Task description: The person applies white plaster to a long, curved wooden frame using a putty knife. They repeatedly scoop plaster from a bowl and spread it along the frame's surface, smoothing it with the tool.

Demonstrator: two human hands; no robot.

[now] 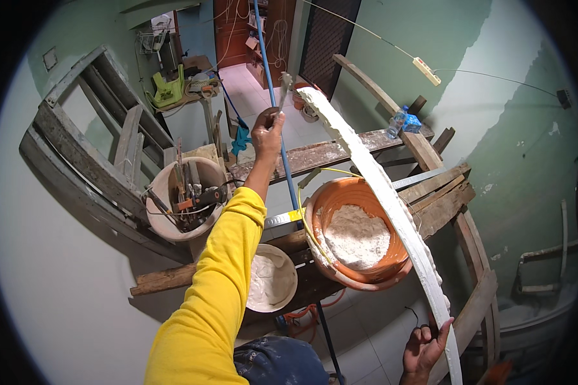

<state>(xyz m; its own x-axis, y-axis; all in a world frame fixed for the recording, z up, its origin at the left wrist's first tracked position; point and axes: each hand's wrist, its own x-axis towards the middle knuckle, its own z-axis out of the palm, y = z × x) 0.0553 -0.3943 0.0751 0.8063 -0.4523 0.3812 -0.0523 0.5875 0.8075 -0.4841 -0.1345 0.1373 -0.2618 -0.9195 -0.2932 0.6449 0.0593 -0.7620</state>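
Note:
In the head view, my left hand (267, 131) is raised at the middle, closed on an upright putty knife (284, 90) smeared with pale material. My right hand (426, 350), low at the right, grips the lower end of a long white strip (401, 228) that slants up and left, with lumpy white paste along it. Beneath the strip stands an orange bucket (316, 260) containing white powder (356, 237). To its left, a pale bowl (270, 279) of white paste is partly hidden by my yellow sleeve (212, 276).
A bucket of tools (164, 218) stands left, beside a weathered wooden frame (58, 131). Planks (327, 154) span the room, with a water bottle (397, 122) on them. A blue pole (260, 45) rises centrally; cluttered shelving and a green chair (167, 90) stand behind. A power strip (427, 70) hangs right.

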